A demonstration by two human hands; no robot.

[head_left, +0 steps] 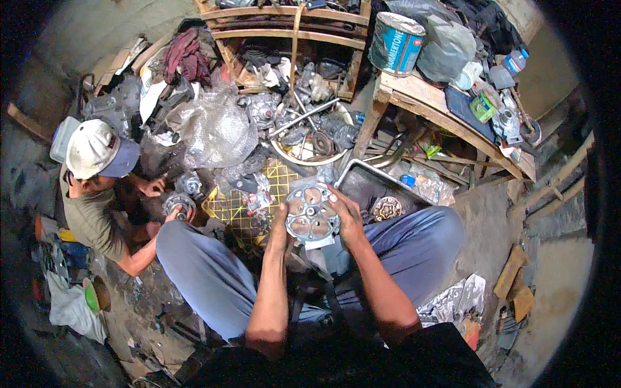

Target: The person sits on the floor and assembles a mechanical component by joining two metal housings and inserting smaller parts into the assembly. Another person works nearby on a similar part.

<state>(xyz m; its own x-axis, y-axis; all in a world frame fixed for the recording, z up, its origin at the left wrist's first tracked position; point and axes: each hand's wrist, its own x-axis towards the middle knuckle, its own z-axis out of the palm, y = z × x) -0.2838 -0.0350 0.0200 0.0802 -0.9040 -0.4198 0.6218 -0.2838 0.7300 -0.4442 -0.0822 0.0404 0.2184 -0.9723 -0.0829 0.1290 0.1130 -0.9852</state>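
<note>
Between my two hands, above my lap, is a round silver metal part (312,212) with several large rounded openings and a raised hub at its centre. My left hand (279,227) grips its left rim, and my right hand (347,216) grips the right rim with the thumb on the edge. A small white piece (319,244) shows just below the part. Beyond my right hand, a round brownish metal part (387,208) sits in a dark tray (352,169). Left of my left hand lies a black sheet with yellow grid lines (223,208).
At left a person in a cap (94,149) handles a metal part (176,204). Bubble wrap (217,132) and metal parts are heaped ahead. A wooden table (440,110) at far right bears a blue paint can (396,44). Wood blocks (511,271) lie at right.
</note>
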